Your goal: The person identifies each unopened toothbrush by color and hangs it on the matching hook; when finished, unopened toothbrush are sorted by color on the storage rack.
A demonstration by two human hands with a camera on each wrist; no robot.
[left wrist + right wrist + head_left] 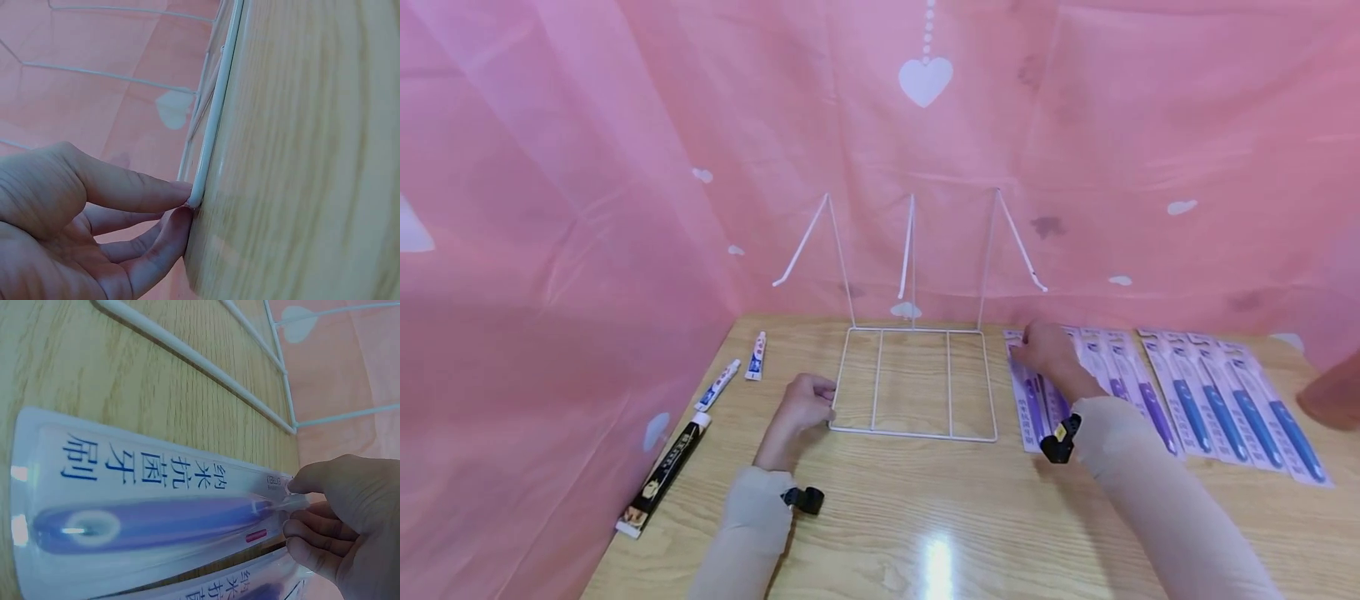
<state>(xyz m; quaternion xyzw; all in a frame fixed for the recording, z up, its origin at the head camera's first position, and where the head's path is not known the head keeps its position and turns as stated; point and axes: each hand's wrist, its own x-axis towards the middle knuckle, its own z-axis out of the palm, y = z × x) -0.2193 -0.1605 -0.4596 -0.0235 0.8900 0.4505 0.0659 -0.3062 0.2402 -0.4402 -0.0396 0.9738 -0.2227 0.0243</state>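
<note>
A white wire rack [913, 383] stands mid-table, its flat base grid in front and three tall prongs rising behind. My left hand [808, 402] is at the base's front left corner; in the left wrist view its fingertips [181, 187] pinch the wire rack's corner [212, 125]. My right hand [1043, 348] is just right of the rack, at the far end of a purple toothbrush package [1037, 404]. Seen from the right wrist, the thumb [306, 481] lies on top of the purple toothbrush package [156, 519] and the other fingers curl under its end.
More purple packs and several blue toothbrush packs [1240, 400] lie in a row to the right. Two small white toothpaste tubes [758, 356] [718, 384] and a black tube [664, 475] lie at the left edge. Pink heart-print cloth [625, 208] walls the back and left.
</note>
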